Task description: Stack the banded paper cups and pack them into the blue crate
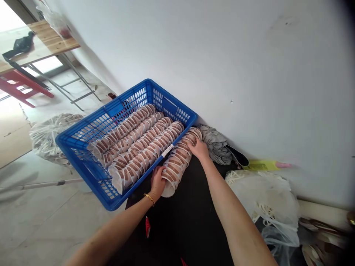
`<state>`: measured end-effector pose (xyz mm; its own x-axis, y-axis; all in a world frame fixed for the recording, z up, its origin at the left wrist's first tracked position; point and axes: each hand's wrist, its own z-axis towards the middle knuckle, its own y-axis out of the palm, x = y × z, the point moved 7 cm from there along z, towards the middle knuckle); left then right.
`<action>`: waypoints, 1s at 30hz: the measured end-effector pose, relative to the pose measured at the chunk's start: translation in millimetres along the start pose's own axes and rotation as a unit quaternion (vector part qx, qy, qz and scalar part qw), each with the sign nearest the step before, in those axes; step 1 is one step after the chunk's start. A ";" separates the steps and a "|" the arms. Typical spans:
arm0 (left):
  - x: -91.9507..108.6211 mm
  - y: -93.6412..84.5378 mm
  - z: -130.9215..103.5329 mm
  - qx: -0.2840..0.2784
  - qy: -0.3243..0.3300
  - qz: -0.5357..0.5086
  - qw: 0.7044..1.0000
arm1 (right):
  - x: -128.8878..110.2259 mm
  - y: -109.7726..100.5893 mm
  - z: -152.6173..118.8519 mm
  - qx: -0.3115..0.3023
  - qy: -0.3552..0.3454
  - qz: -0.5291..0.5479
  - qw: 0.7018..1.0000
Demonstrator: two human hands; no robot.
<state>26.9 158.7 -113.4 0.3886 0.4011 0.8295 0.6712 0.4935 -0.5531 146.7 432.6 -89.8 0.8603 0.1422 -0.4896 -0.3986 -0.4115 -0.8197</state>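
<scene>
A long roll of stacked brown and white pieces (177, 162) lies on a black surface (194, 214), beside the right side of a blue plastic basket (119, 203). My left hand (158, 183), with a gold bracelet at the wrist, grips the near end of the roll. Near its far end my right hand (199, 149) has its fingers closed round the roll. Several similar rolls (146, 155) lie side by side in the basket, with a small white label on the basket's rim.
Crumpled grey material (216, 144) sits against the white wall (249, 74). Clear plastic bags (263, 195) lie at the right. A bulging bag (55, 136), a wooden table (52, 37) and a red stool (24, 85) stand at the left.
</scene>
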 end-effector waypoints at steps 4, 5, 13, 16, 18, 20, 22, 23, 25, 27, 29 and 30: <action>-0.7 0.2 -1.1 0.001 -0.004 -0.004 1.000 | 3.4 -3.8 4.6 0.015 0.001 0.010 1.000; -0.6 0.0 -1.3 0.001 -0.004 -0.005 1.000 | 4.6 -2.2 5.9 0.015 0.004 0.019 1.000; 1.2 -0.4 -2.3 -0.004 -0.004 -0.011 1.000 | 10.2 16.1 15.5 0.037 0.067 0.096 0.992; 0.4 -0.2 -4.4 -0.007 -0.006 -0.011 1.000 | 8.1 20.8 13.0 0.036 0.089 0.114 0.989; -2.2 -2.0 -9.1 -0.011 -0.007 -0.011 1.000 | 5.9 22.4 5.7 0.040 0.096 0.127 0.986; -7.4 -6.9 -18.3 -0.018 -0.008 -0.012 1.000 | 5.0 24.2 -8.1 0.047 0.104 0.136 0.984; -14.6 -15.6 -32.1 -0.028 -0.010 -0.011 0.999 | 6.4 28.2 -28.6 0.052 0.111 0.144 0.982; -18.7 -21.1 -40.4 -0.033 -0.012 -0.010 0.999 | 8.2 31.3 -40.8 0.051 0.112 0.149 0.981; -26.2 -32.8 -57.5 -0.046 -0.014 -0.005 0.999 | 15.1 39.5 -66.6 0.044 0.117 0.164 0.978; -31.6 -42.5 -72.3 -0.062 -0.015 0.002 0.998 | 26.7 48.9 -90.2 0.030 0.133 0.183 0.973; -34.9 -47.9 -81.8 -0.082 -0.018 0.008 0.996 | 39.9 57.8 -106.7 0.011 0.157 0.203 0.966; -36.2 -49.0 -84.3 -0.092 -0.022 0.012 0.995 | 45.3 61.6 -111.5 0.000 0.167 0.212 0.963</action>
<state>33.1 54.9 -109.8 0.3799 0.4460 0.8104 0.7680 0.3363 -0.5451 196.6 313.3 -129.3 0.6745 -0.3355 -0.6577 -0.7364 -0.3691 -0.5670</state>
